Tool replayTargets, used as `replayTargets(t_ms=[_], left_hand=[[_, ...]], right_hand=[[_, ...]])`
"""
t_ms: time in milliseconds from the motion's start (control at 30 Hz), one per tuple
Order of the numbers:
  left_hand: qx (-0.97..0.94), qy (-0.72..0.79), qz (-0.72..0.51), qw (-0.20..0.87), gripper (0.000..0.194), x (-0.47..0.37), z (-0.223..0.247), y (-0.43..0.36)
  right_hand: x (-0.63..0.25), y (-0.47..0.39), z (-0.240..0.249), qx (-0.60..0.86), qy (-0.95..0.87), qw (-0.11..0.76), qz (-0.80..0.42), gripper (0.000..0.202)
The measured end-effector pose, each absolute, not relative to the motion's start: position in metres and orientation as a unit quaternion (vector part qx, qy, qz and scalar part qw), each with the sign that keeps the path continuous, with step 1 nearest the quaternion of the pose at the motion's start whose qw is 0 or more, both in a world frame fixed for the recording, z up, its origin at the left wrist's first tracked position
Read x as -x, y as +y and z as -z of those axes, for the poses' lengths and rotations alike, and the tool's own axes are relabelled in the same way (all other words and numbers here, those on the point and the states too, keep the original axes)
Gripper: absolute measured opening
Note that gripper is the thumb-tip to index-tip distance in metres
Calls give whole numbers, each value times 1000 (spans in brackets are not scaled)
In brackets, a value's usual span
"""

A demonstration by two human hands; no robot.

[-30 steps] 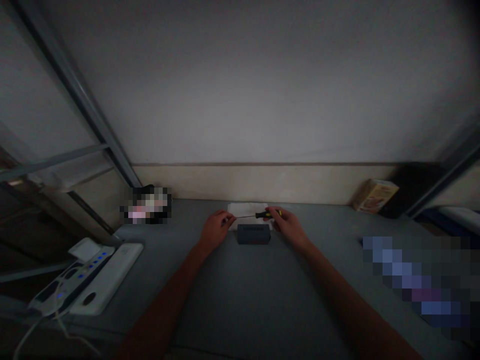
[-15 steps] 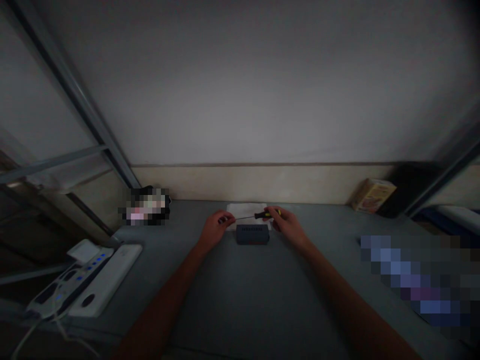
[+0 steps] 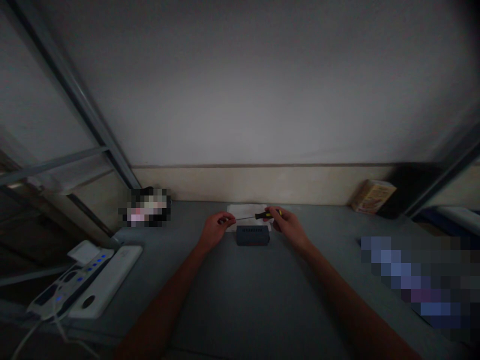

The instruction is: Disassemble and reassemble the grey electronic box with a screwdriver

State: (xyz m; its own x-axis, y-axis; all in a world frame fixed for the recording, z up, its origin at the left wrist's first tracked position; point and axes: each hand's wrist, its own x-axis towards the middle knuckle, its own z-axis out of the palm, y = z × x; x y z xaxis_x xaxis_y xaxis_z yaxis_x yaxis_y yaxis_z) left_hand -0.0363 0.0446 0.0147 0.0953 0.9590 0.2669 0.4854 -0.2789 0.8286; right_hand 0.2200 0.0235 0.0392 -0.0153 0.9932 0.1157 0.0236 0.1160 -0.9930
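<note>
My right hand [image 3: 287,224] is closed round the black and yellow handle of a screwdriver [image 3: 261,216], whose thin shaft points left. At the shaft's far end, the fingertips of my left hand [image 3: 217,227] are pinched together; whether they grip the tip itself or something tiny on it is too small to tell. Just below the shaft, between both hands, a dark grey-blue box [image 3: 252,235] with a row of slots along its top rests on the grey table. Behind it lies a white sheet of paper [image 3: 245,209], partly hidden by the box and hands.
On the left are a power strip [image 3: 71,282] with blue lights and trailing cables, and a long white case [image 3: 108,285]. A yellowish carton [image 3: 374,195] stands at the back right against a dark object. Blurred-out items lie at the left back and right. Metal posts flank the table.
</note>
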Motion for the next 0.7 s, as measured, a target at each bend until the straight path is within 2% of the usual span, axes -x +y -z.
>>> replayTargets(t_ms=[467,700], left_hand=[[-678,521,-424,300,21,37,-13,46],[-661,518,-436,325,28,37,-8,48]], right_hand=[[-220,24,-39,473,-534,528,-461,63],[-220,24,-39,475,-530,536,-454,62]])
